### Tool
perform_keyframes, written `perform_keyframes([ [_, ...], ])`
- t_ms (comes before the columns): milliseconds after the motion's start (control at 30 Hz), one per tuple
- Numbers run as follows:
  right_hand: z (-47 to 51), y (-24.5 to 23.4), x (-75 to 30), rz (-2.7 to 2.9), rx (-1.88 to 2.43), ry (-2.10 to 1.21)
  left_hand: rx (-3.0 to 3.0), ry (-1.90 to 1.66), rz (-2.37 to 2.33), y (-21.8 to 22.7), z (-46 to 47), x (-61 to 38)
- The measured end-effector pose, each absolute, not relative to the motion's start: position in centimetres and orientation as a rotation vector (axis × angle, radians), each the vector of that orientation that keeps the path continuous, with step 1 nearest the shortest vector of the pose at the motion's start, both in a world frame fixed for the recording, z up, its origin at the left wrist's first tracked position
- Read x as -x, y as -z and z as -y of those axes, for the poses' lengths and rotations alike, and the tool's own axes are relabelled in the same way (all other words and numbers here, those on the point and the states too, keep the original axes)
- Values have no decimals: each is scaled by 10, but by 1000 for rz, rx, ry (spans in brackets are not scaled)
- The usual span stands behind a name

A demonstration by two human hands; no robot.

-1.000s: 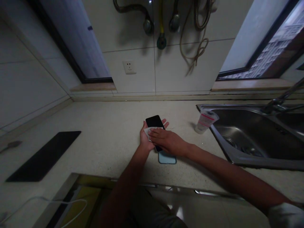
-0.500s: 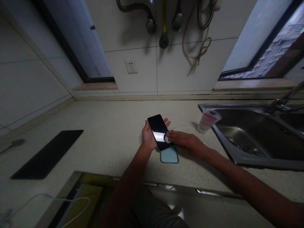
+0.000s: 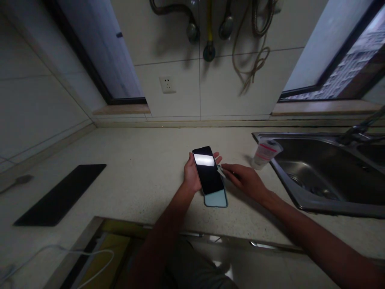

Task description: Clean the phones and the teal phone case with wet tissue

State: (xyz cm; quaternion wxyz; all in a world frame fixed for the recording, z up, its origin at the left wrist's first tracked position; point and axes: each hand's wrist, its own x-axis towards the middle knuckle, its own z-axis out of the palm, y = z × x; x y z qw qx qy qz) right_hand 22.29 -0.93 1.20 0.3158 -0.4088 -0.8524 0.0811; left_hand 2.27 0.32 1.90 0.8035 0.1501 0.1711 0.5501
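Note:
My left hand (image 3: 192,176) holds a black phone (image 3: 208,170) from underneath, screen up, over the pale counter (image 3: 144,176). Its fingers curl round the phone's edges. Just right of the phone, my right hand (image 3: 245,180) pinches a small white wipe (image 3: 221,170) at the phone's right edge. A light blue phone case (image 3: 217,199) lies flat on the counter directly below the phone, partly covered by it.
A steel sink (image 3: 325,176) with a tap is at the right, with a small plastic tube (image 3: 264,152) at its left rim. A black flat mat (image 3: 60,192) lies at the left. A white cable (image 3: 60,257) trails near the front edge. Wall socket (image 3: 167,84) behind.
My right hand has slid the wipe off the phone's screen to the right, clear of the glass. The left hand and phone shifted slightly right.

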Motion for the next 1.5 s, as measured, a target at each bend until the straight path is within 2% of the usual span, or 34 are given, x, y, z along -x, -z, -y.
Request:
perform_keyframes([
  [300, 4, -9, -227, 2250, 1337, -157, -248, -1247, -349, -26, -4, -17],
  [500, 8, -20, -229, 2196, 1645, 129, -231, -1261, -369, -26, -4, -17],
  [667, 9, -29, -231, 2249, 1888, 155, -225, -1251, -381, -24, -5, -17],
  [767, 9, -30, -234, 2245, 1894, 161, -232, -1258, -388, -24, -5, -17],
  [900, 9, -31, -237, 2176, 1681, 216, -255, -1257, -382, -24, -4, -17],
  [967, 12, -32, -234, 2139, 1513, 64, -268, -1253, -387, -24, -3, -18],
  [1133, 29, -26, -211, 2048, 1108, -868, -326, -1246, -407, -25, 0, -22],
  [1300, 40, -13, -192, 1780, 993, -1473, -417, -1173, -399, -24, 4, -21],
  [1400, 38, -12, -190, 1544, 981, -1712, -476, -1176, -446, -21, 3, -23],
  [1500, 37, -17, -191, 1436, 959, -1765, -566, -1232, -565, -15, -3, -26],
])
